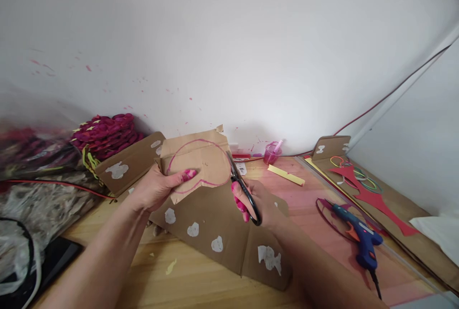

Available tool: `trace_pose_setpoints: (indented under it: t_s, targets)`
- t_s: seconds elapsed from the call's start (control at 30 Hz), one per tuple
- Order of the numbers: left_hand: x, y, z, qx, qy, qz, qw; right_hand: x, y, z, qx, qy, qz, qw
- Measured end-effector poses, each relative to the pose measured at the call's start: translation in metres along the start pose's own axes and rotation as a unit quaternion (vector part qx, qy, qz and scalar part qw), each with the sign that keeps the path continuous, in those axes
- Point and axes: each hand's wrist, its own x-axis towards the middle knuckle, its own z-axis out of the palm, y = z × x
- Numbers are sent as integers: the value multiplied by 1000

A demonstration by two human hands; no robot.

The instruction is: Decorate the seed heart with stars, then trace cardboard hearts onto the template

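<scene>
The cardboard piece (210,163) with a looping purple outline is held up over a larger cardboard sheet (229,223) bearing white patches; the left hand (161,182) pinches its left side, thumb on top, the fingers beneath mostly hidden; the right hand (256,199) is wrapped round the handles of black scissors (245,188), whose blades stand at the piece's right edge beside the line, how far parted I cannot tell; gripped on one side only, the piece could swivel or buckle under the blades, pulling a cut inside the outline; beyond, a yellow strip (287,175) and a cup of purple paint (271,156) stand on the table (186,275); a blue glue gun (364,242), possibly hot, could scorch the right forearm if it swung outward.
</scene>
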Motion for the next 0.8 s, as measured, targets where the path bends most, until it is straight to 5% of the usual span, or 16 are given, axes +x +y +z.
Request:
trace_pose_setpoints:
  t_s: [0.17,0.8]
  targets:
    - [-2,-1,8,-14,-5,-8,1000,3,-5,-10,-66,9,-1,998]
    - [4,-1,-3,-17,-6,-18,1000,2,-10,-7,-21,27,64,997]
